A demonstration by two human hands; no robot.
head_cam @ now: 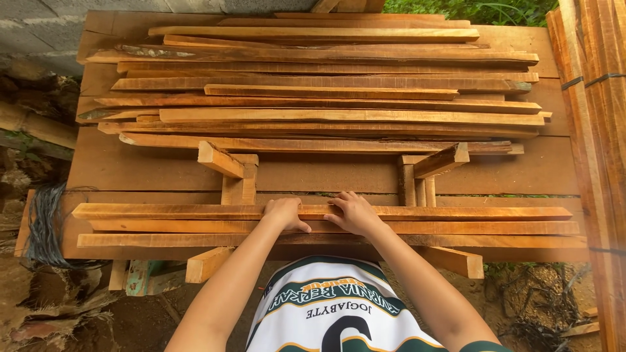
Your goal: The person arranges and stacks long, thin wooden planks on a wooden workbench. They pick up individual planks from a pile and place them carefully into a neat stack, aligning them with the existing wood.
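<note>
I'm looking over the table [130, 166], where a big pile of slats [326, 85] is lying well behind. My left hand [285, 213] and right hand [353, 212] are pressing flat, fingers spread, gripping nothing, on the near slats [489, 221]; leaning unevenly could be tipping them off the front edge

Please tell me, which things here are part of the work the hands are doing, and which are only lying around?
In hand:
left hand and right hand, both resting on the near wooden slats
two wooden jig brackets

Lying about:
big slat pile
bundle of black straps
bound planks
</note>
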